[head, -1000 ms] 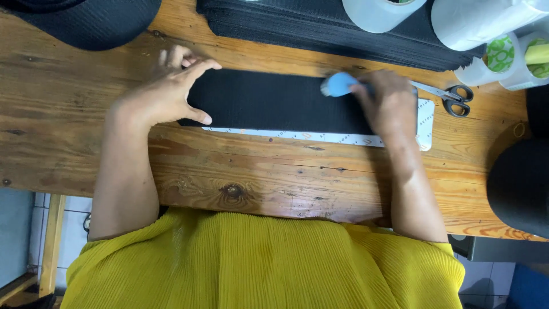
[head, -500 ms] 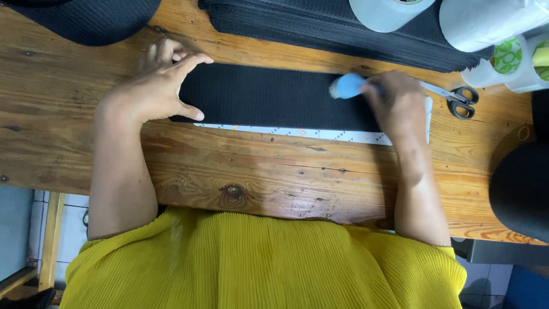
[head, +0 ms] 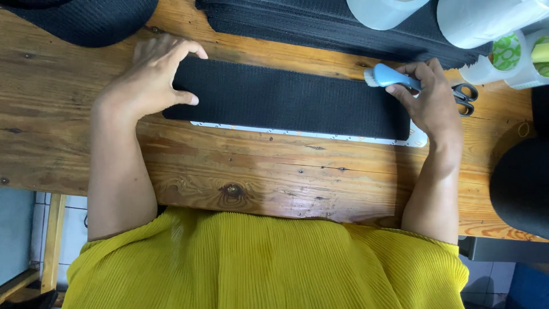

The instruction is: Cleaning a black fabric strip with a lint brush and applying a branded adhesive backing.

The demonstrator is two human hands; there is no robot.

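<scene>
Left hand [head: 151,80] lies flat, fingers spread, pinning the black strip [head: 286,97]. Right hand [head: 434,106] grips a blue tool [head: 392,76] at the strip's far end; the strip looks unmarked.

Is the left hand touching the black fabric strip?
Touching. The head view shows the left hand pressed flat on the near end of the black fabric strip, thumb and fingers spread across its surface with no gap.

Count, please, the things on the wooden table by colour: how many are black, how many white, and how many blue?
Black: 5 – fabric strip, folded cloth, mesh piece, round piece, scissors
White: 5 – ruler, two rolls, two tape rolls
Blue: 1 – brush, held in the right hand
Total: 11
</scene>
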